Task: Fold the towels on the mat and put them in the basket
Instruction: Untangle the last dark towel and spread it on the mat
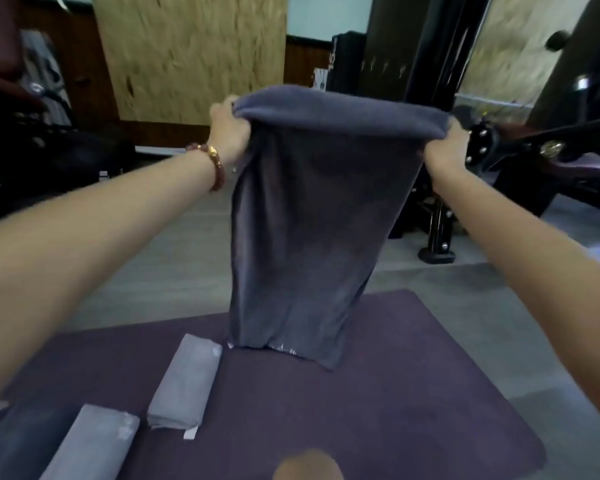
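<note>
I hold a dark grey towel [312, 216] up in the air by its top edge, doubled over so it hangs down in front of me. My left hand [230, 128] grips the top left corner and my right hand [445, 147] grips the top right corner. The towel's lower edge hangs just above the purple mat [378, 403]. Two folded light grey towels lie on the mat: one [186, 382] left of centre, another [90, 445] at the lower left. No basket is in view.
Black gym equipment with a dark red padded bench [541, 140] stands at the right, its base [437, 252] on the grey floor. A plywood board [191, 53] leans on the far wall. Dark equipment [32, 140] fills the left. My knee [309, 467] shows at the bottom edge.
</note>
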The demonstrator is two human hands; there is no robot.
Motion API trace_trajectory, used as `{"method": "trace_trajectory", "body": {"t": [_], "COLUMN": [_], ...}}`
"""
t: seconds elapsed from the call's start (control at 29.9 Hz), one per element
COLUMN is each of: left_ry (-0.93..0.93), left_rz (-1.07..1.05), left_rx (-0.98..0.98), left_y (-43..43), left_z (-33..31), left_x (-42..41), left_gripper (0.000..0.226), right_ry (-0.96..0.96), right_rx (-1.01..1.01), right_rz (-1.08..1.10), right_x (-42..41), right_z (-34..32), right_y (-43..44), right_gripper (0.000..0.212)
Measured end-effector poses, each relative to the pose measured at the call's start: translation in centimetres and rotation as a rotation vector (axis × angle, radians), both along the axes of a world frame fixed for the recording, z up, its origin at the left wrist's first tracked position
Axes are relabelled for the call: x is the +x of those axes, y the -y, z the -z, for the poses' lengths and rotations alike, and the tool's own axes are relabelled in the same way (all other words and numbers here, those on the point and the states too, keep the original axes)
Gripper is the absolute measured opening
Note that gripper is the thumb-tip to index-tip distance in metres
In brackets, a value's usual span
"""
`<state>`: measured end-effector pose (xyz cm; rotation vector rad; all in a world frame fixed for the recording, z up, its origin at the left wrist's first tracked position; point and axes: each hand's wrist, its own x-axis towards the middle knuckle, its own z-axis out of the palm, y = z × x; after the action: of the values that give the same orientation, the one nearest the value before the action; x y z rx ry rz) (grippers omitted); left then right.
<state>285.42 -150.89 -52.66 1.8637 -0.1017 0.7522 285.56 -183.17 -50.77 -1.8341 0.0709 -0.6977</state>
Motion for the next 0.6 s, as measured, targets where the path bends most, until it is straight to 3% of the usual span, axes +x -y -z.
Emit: {"method": "trace_trajectory", "body": {"t": [0.07,0.17,0.3,0.44,0.54,0.6], "left_ry": [0.173,0.31,0.342,0.271,-0.025,-0.339], "left_rz": [0.004,0.049,0.05,0.078,0.133,0.2], "left_rx": [-0.08,-0.164,-0.122,-0.11,-0.014,0.204], "left_y": [0.6,1.7,1.5,1.9,2.0,2.2], "left_z": [-4.7,-9.3,-9.4,-7.5,-4.5,-1.4], "left_x": [-0.5,-2.1,-2.3,-3.7,-5.0,-5.8], "left_gripper": [0.02,0.028,0.039,0.034,0.032,0.029], "right_ry": [0.167,0.34,0.405,0.416,0.123,-0.205], "right_rx": [-0.016,0.038,0.076,0.194,0.3,0.104], "right_rz": [0.042,0.074,0.068,0.015,-0.1,-0.202], "right_x": [-1.1,-2.0,-3.3,-5.1,-5.0,-5.7], "right_z": [-4.5,-8.9,-9.6,-8.0,-5.0,-1.8], "right_y": [-0.9,-1.7,-2.4,-3.5,-2.9,-2.2], "right_gripper": [0.028,0.032,0.039,0.034,0.018,0.02]}}
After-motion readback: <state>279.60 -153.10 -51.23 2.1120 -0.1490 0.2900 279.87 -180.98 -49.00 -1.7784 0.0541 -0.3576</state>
